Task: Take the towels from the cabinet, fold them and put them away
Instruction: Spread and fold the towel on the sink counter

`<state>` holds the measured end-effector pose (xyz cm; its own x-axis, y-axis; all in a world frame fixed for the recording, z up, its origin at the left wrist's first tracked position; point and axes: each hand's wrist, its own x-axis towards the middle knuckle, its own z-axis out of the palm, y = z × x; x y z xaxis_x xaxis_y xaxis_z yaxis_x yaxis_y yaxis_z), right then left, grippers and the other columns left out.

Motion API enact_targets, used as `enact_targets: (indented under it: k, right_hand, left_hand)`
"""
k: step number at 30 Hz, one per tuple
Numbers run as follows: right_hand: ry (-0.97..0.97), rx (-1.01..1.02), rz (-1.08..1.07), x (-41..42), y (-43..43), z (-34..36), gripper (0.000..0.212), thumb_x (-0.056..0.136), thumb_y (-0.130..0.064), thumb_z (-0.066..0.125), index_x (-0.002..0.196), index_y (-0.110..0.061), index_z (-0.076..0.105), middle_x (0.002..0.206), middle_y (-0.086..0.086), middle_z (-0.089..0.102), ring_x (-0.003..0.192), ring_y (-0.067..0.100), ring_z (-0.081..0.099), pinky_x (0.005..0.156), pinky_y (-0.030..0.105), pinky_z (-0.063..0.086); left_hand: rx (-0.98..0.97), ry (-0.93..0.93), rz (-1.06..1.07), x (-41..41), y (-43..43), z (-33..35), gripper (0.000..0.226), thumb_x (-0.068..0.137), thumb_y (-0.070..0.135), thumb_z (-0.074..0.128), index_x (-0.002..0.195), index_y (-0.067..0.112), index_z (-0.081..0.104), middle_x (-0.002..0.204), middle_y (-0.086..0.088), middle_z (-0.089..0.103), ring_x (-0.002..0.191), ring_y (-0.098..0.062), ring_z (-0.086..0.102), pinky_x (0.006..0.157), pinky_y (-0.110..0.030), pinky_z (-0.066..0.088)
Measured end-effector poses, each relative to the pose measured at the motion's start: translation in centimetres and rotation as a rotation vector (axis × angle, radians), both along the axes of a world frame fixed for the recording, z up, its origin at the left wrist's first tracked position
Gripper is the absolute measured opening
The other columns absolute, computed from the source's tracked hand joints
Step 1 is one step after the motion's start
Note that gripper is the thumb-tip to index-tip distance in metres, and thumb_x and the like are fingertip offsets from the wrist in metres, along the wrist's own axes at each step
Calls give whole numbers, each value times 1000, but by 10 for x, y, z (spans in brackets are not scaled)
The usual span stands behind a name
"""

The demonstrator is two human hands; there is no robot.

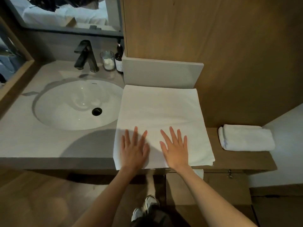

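A large white towel (160, 110) lies flat in a folded rectangle on the grey countertop (41, 145), right of the sink. My left hand (134, 148) and my right hand (175, 148) both press flat on its near part, fingers straight and spread. A second white towel (246, 138), folded small and thick, rests on the wooden ledge (242, 159) at the right. Below the counter edge a cabinet door (208, 190) stands partly open, and a bit of white cloth (199, 173) shows under my right wrist.
A round white sink (65, 110) with a black faucet (85, 56) fills the left of the counter. A glass jar (107, 60) and a dark pump bottle (119, 58) stand behind it. Wooden wall panels (213, 38) rise behind the towel. My shoes (144, 208) show on the wooden floor.
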<state>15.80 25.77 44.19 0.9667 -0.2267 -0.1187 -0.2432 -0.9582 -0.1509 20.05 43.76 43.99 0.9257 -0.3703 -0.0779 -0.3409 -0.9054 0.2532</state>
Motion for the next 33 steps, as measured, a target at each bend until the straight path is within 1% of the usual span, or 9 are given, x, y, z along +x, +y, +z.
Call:
enact_targets:
  k: [7, 11, 16, 19, 21, 25, 28, 30, 33]
  right_hand:
    - [-42, 15, -112, -36, -64, -4, 59, 95, -63, 5, 152, -45, 4, 163, -1, -8, 149, 21, -15, 121, 36, -7]
    - [-19, 8, -95, -46, -78, -1, 60, 95, -65, 4, 151, -46, -2, 163, 5, -10, 148, 22, -16, 119, 33, -7]
    - [-32, 61, 20, -50, -70, 14, 60, 97, -60, 6, 153, -40, 5, 163, 5, -6, 148, 26, -14, 121, 41, -1]
    - [5, -17, 251, -56, -51, 21, 57, 98, -61, 14, 152, -46, 4, 163, -1, -9, 148, 32, -14, 119, 51, -5]
    - [73, -71, 313, -60, -43, 16, 63, 93, -70, 15, 149, -50, -5, 161, -2, -17, 144, 41, -18, 114, 61, -7]
    - [125, -162, 304, -61, -40, 9, 78, 87, -71, 37, 151, -46, 1, 163, 8, -1, 142, 53, 1, 107, 72, 13]
    - [109, -183, 308, -61, -47, 9, 97, 87, -36, 67, 150, -48, -6, 162, 7, -6, 142, 51, -4, 109, 69, 8]
    - [123, -194, 318, -61, -52, 16, 97, 91, -28, 63, 148, -50, -13, 162, 6, -12, 143, 48, -10, 111, 66, 5]
    - [211, -156, 318, -60, -54, 30, 80, 96, -39, 48, 146, -53, -13, 161, 0, -17, 145, 42, -15, 115, 64, 3]
  left_hand:
    - [24, -97, -66, 2, 40, -9, 58, 98, 54, 10, 152, 36, 12, 161, -5, 1, 148, -26, 0, 120, -41, 4]
    - [9, -55, -98, 3, 49, -7, 58, 99, 55, 9, 153, 33, 11, 161, -5, -2, 148, -23, -6, 121, -39, 0]
    - [-31, -56, -126, -10, 45, 7, 65, 96, 60, 5, 153, 29, 12, 160, -10, -1, 147, -28, -4, 119, -44, -3]
    - [40, -99, -261, -22, 49, 4, 68, 93, 70, 19, 152, 39, 7, 161, -9, -3, 148, -31, -6, 118, -52, -1]
    - [85, -108, -317, -26, 55, -2, 79, 87, 74, 36, 152, 37, 12, 161, -14, 5, 146, -41, 2, 115, -59, 11]
    - [122, -181, -401, -18, 67, -2, 97, 71, 37, 78, 151, 30, 24, 154, -23, 25, 138, -49, 24, 108, -59, 23]
    - [104, -207, -415, -15, 75, 7, 103, 61, 19, 87, 148, 25, 31, 149, -22, 37, 132, -45, 38, 102, -54, 28]
    - [104, -236, -441, -16, 79, 12, 99, 62, 17, 87, 146, 22, 35, 144, -22, 43, 128, -45, 45, 99, -52, 32]
    - [92, -256, -473, -24, 82, 13, 96, 61, 18, 87, 143, 20, 36, 138, -20, 51, 122, -41, 53, 94, -46, 42]
